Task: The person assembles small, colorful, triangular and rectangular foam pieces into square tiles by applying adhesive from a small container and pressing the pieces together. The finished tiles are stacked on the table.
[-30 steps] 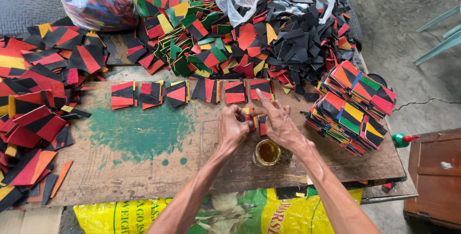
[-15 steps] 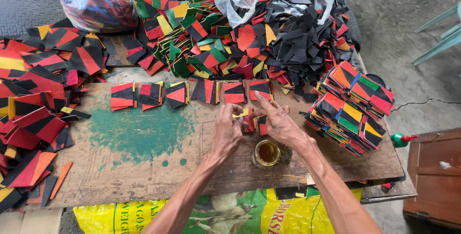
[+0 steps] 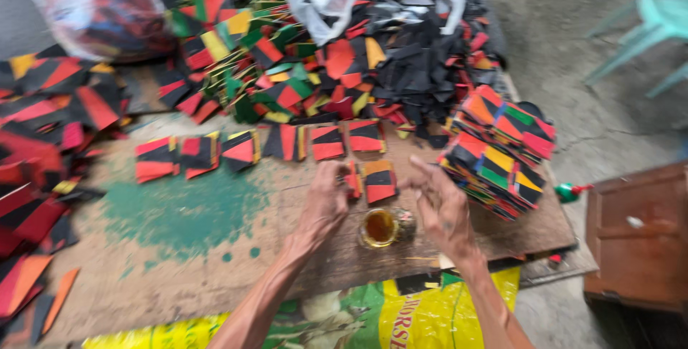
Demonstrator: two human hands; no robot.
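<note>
Left hand (image 3: 328, 202) pinches the left edge of a red, black and orange patch (image 3: 374, 180) lying flat on the table (image 3: 179, 263), just ahead of both hands. Right hand (image 3: 441, 206) is empty with fingers loosely spread (image blurred), just right of the patch.

The head camera looks steeply down, close over the wooden board (image 3: 179, 263), slightly blurred.
</note>
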